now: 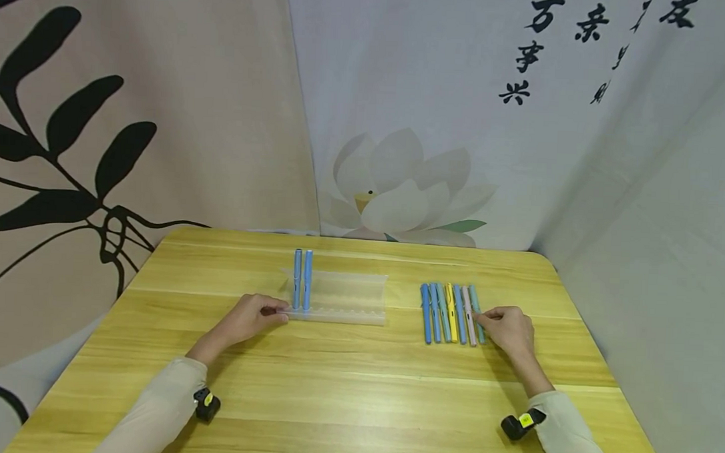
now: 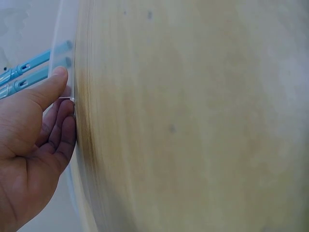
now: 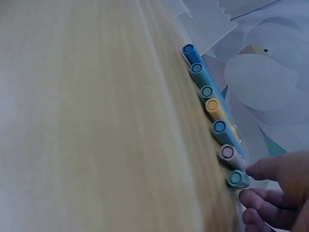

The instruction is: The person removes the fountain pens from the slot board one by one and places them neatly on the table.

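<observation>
The left hand (image 1: pixel 253 318) pinches the left end of the rack (image 1: pixel 348 294) between thumb and fingers. Two blue pens (image 1: pixel 308 281) are already in, side by side at the rack's left end; seven remain out, so the work looks to be at an early stage. The rack is see-through, with a scalloped strip along its near side. Right of it, the loose pens (image 1: pixel 452 313) lie in a row on the tabletop (image 1: pixel 345 392): blue, blue, green, yellow, blue, pink, green. Farthest from the rack, the right hand (image 1: pixel 511 332) pinches the last green pen (image 3: pixel 236 179).

On my feed it's a draped-off indoor corner, home or studio unclear. Printed curtains (image 1: pixel 234 115) back a wood-grain bench (image 1: pixel 356 399).
</observation>
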A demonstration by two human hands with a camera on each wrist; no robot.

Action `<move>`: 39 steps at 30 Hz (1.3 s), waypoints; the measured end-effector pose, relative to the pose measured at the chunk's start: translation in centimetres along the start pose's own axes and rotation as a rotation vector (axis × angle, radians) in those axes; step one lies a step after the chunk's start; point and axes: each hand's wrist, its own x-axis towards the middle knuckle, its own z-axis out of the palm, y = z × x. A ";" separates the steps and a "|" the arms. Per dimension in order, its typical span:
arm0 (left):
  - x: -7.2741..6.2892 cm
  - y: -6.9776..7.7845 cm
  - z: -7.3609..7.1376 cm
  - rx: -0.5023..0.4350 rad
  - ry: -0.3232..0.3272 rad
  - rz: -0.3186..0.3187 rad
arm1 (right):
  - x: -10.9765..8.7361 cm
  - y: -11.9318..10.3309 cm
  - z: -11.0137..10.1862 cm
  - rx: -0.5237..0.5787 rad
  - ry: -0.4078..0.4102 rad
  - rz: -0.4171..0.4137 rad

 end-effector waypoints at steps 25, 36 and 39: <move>0.0 -0.5 0.1 -0.010 0.000 0.024 | -1.1 -9.9 2.1 0.297 -0.070 -0.362; -0.1 -0.1 0.1 -0.011 0.000 0.000 | -2.1 -14.2 4.6 0.400 -0.121 -0.471; -0.1 -0.2 0.1 -0.014 0.000 0.003 | -2.3 -15.4 5.6 0.421 -0.152 -0.486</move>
